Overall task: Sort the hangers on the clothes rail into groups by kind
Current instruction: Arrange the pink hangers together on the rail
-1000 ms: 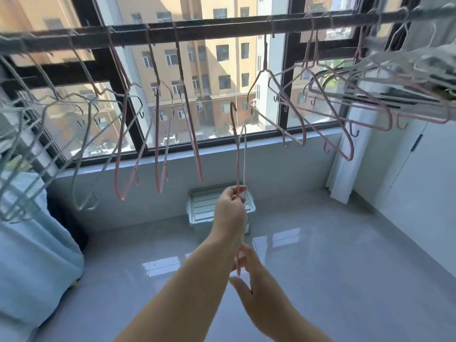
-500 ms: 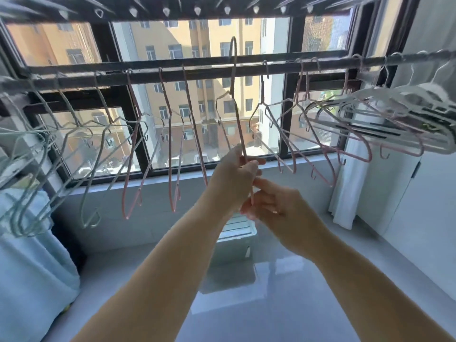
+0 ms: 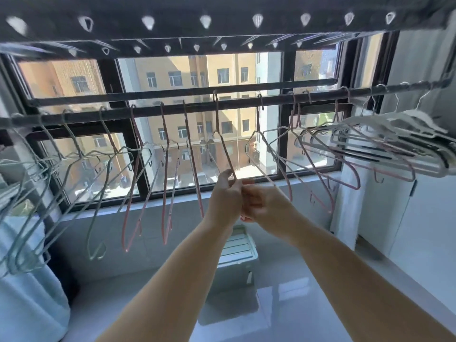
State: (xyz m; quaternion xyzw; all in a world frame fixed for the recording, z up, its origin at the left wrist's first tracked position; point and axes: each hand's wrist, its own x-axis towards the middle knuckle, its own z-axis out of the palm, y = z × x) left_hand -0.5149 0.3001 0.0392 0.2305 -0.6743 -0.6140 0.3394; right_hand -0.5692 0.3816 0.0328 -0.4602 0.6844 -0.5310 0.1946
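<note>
**Both hands on one pink hanger at the rail**

Two bare forearms reach up from the bottom of the view and meet in front of the window. The left hand [image 3: 225, 193] is closed, its fingertips pinched on the lower end of a pink wire hanger [image 3: 223, 149] whose hook sits over the clothes rail [image 3: 237, 104]. The right hand [image 3: 265, 203] is curled just beside it, touching the left — whether it grips the wire itself cannot be told.

Below the hands, on the glossy floor [image 3: 308, 304], stands a pale lidded storage box [image 3: 237, 250], and a light blue cloth [image 3: 27, 280] hangs at the left edge.

Along the rail, pale green hangers [image 3: 61, 174] cluster at the left, pink hangers [image 3: 167, 169] hang spaced out beside the held one, more pink ones [image 3: 328, 159] lie to its right, and white hangers [image 3: 399, 137] bunch at the far right. Beyond the dark-framed window [image 3: 281, 144] — a tan apartment block [image 3: 187, 77].
</note>
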